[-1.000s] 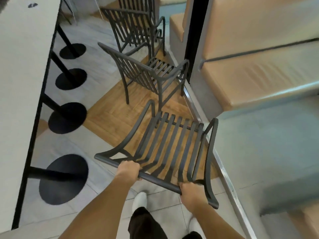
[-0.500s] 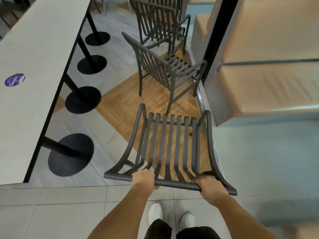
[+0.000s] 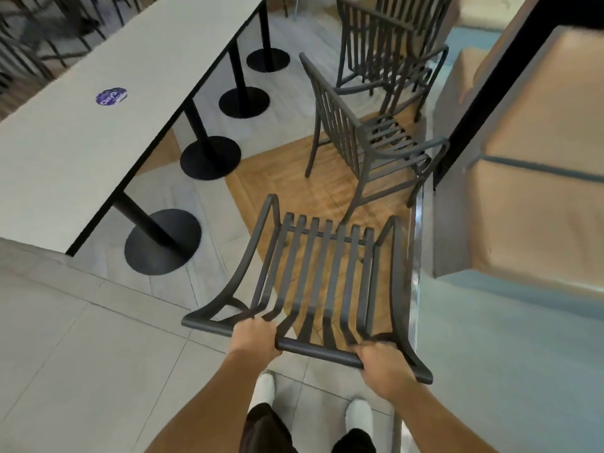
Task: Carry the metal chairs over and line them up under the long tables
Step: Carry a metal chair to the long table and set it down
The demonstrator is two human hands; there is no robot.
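Note:
I hold a dark metal slatted chair (image 3: 322,276) by the top rail of its backrest, right in front of me. My left hand (image 3: 253,336) grips the rail left of its middle. My right hand (image 3: 382,362) grips it near the right end. The chair's legs and seat are hidden under the backrest. The long white table (image 3: 81,138) runs away from me on the left, on black posts with round bases (image 3: 163,241). A second metal chair (image 3: 369,142) stands ahead on the wood floor, and a stack of more chairs (image 3: 389,50) is behind it.
A tan upholstered bench (image 3: 536,178) with a black post (image 3: 483,103) lines the right side, behind a metal floor strip (image 3: 413,256). A purple sticker (image 3: 111,96) lies on the table top. More dark chairs show blurred at the top left. My white shoes are below.
I have stepped back and turned slightly left with the chair, so the table end and more of the tiled floor have come into view. Both hands keep their grip on the rail.

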